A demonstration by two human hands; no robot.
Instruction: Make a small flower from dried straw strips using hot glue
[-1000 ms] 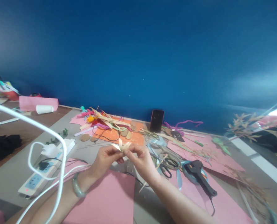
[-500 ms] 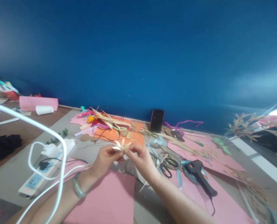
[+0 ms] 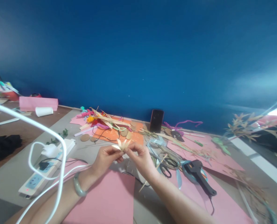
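Observation:
A small pale cream flower shape with pointed petals (image 3: 121, 144) is pinched between both hands, above the near edge of the strewn materials. My left hand (image 3: 107, 158), with a pale green bangle (image 3: 79, 185) on its wrist, grips the flower's base from the left, fingers closed. From the right, my right hand (image 3: 140, 157) closes thumb and fingertips on the same base. The fingertips cover its lower part. Below the hands lies a sheet of pink paper (image 3: 108, 199). Scissors (image 3: 166, 170) lie just right of my right hand.
A black glue gun (image 3: 200, 177) rests at the right on a roll of blue ribbon. At the left is a white power strip (image 3: 42, 171) with plugs, and a white cable (image 3: 63, 155) arcs close to the camera. A phone (image 3: 156, 121) leans against the blue wall (image 3: 138, 62).
The flower's petals have shifted slightly in the fingers, opening a little more upright. Both hands stay in nearly the same place.

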